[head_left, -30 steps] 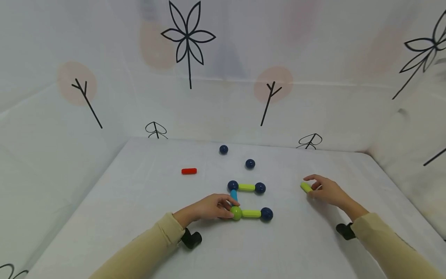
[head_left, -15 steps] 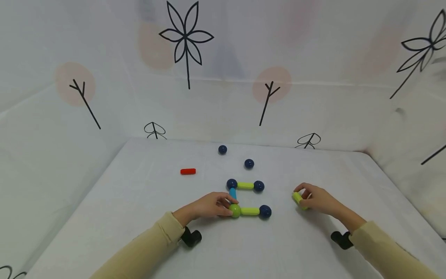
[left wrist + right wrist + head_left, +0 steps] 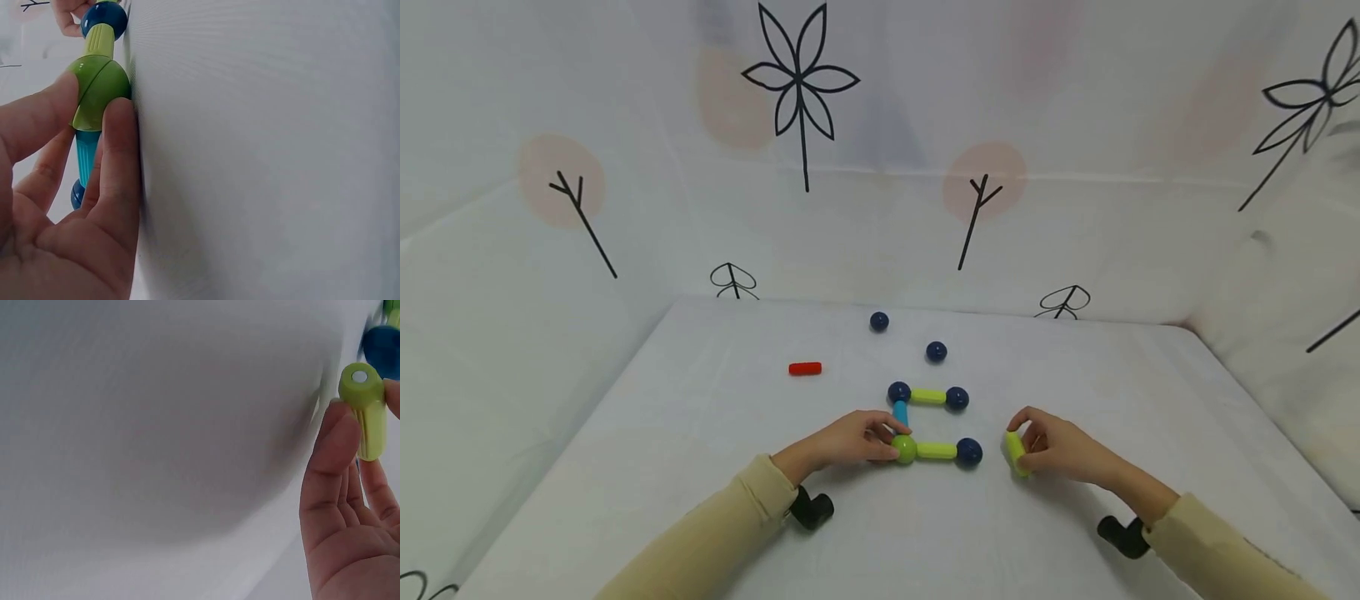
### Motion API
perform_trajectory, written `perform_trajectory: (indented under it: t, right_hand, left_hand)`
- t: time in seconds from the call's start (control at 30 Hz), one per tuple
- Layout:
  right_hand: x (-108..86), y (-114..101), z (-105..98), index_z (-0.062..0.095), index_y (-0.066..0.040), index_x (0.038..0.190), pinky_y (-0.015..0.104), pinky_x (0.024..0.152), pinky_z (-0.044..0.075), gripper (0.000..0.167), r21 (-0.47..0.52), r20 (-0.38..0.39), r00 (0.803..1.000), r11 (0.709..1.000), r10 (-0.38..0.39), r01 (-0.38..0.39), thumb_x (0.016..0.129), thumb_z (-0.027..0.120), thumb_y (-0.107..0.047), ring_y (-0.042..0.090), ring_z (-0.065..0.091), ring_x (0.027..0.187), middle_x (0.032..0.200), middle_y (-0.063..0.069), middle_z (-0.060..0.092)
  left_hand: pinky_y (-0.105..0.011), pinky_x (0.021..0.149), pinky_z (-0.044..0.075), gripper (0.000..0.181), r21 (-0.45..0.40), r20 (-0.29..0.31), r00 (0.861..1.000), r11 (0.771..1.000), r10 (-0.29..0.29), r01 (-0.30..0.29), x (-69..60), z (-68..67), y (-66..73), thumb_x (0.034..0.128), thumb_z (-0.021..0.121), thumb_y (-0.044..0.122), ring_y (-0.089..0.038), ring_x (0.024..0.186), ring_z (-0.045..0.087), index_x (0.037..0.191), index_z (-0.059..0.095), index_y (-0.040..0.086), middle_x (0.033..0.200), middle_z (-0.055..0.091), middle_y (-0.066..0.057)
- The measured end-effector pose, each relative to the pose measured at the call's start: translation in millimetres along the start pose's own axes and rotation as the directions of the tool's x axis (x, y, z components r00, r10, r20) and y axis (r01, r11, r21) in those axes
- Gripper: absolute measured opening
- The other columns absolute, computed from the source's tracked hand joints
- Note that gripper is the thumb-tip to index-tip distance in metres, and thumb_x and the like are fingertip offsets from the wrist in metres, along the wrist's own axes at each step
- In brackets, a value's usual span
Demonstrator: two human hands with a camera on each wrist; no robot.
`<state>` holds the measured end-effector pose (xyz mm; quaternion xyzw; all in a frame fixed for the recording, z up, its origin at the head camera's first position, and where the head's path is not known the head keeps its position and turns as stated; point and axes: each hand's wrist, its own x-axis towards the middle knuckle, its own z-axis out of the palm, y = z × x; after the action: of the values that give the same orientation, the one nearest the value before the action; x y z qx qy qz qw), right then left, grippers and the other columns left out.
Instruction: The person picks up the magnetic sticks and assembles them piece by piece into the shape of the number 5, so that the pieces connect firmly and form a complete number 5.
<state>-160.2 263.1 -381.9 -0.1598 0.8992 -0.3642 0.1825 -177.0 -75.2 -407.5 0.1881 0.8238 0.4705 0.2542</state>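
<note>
My left hand pinches the green ball of a joined shape; in the left wrist view thumb and finger lie on either side of the green ball. From that ball a blue stick runs back to a dark blue ball, and a lime stick runs right to another dark blue ball. A further lime stick and ball extend from the back corner. Right of the shape, my right hand pinches a loose lime stick, its round end tip showing.
Two loose dark blue balls, one farther back and one nearer, lie behind the shape. A red stick lies to the back left. White patterned cloth rises behind the white table.
My right hand has moved left and nearer the front with the lime stick, closer to the joined shape. My left hand stays on the green ball.
</note>
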Motion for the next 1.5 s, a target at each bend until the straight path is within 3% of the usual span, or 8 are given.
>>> perform_trajectory:
  t: [0.3, 0.53, 0.77, 0.97, 1.2, 1.5]
  right_hand:
    - [0.1, -15, 19, 0.046, 0.003, 0.133, 0.031, 0.066, 0.051, 0.059, 0.074, 0.136, 0.99, 0.997, -0.026, 0.016, 0.081, 0.074, -0.006, 0.023, 0.059, 0.078, 0.087, 0.006, 0.057]
    - [1.9, -21, 29, 0.034, 0.005, 0.144, 0.03, 0.065, 0.051, 0.075, 0.185, 0.216, 0.976, 0.983, -0.04, -0.001, 0.082, 0.075, -0.005, 0.023, 0.059, 0.077, 0.085, 0.006, 0.055]
    - [5.6, -29, 38, 0.02, 0.005, 0.15, 0.034, 0.068, 0.056, 0.087, 0.273, 0.247, 0.969, 0.959, 0.012, -0.082, 0.084, 0.076, -0.005, 0.023, 0.062, 0.078, 0.087, 0.008, 0.054]
    - [8.5, -31, 42, 0.016, 0.003, 0.151, 0.037, 0.069, 0.057, 0.09, 0.3, 0.258, 0.966, 0.947, 0.032, -0.112, 0.085, 0.077, -0.007, 0.024, 0.066, 0.076, 0.087, 0.009, 0.057]
    - [8.8, -27, 31, 0.03, 0.006, 0.145, 0.034, 0.067, 0.054, 0.073, 0.223, 0.233, 0.972, 0.975, -0.036, -0.018, 0.09, 0.073, -0.013, 0.025, 0.063, 0.076, 0.087, 0.007, 0.061]
    - [21.9, -27, 8, 0.057, 0.0, 0.126, 0.028, 0.064, 0.049, 0.038, 0.049, 0.072, 0.984, 0.986, -0.163, 0.16, 0.092, 0.07, -0.012, 0.021, 0.058, 0.075, 0.093, 0.004, 0.06]
  left_hand:
    - [-0.029, 0.08, 0.052, 0.032, 0.002, 0.003, 1.0, 1.0, -0.004, 0.004, 0.1, 0.3, -1.8, 0.0936, 0.071, 0.015, -0.015, 0.091, 0.061, 0.125, 0.068, 0.015, 0.109, 0.065, -0.002]
    - [-0.029, 0.081, 0.052, 0.032, -0.003, 0.005, 1.0, 1.0, 0.003, -0.003, 0.2, 0.0, -1.7, 0.0938, 0.071, 0.016, -0.015, 0.092, 0.062, 0.126, 0.068, 0.014, 0.109, 0.065, -0.003]
    - [-0.031, 0.082, 0.052, 0.033, -0.002, 0.005, 1.0, 1.0, 0.006, -0.006, 0.6, 0.0, -0.8, 0.0935, 0.071, 0.015, -0.015, 0.093, 0.062, 0.126, 0.067, 0.014, 0.109, 0.065, -0.004]
    - [-0.032, 0.084, 0.052, 0.033, 0.003, 0.007, 1.0, 1.0, 0.006, -0.006, 0.9, 0.0, -0.6, 0.0938, 0.071, 0.014, -0.015, 0.095, 0.062, 0.126, 0.067, 0.014, 0.11, 0.065, -0.003]
    - [-0.031, 0.084, 0.052, 0.033, -0.01, 0.015, 1.0, 1.0, 0.006, -0.006, 1.7, 0.1, -1.8, 0.0939, 0.071, 0.014, -0.015, 0.095, 0.063, 0.127, 0.067, 0.014, 0.111, 0.065, -0.004]
    - [-0.031, 0.083, 0.052, 0.033, -0.01, 0.013, 1.0, 1.0, 0.004, -0.004, 1.9, 0.0, -2.0, 0.0938, 0.071, 0.015, -0.015, 0.094, 0.061, 0.126, 0.067, 0.014, 0.11, 0.065, -0.004]
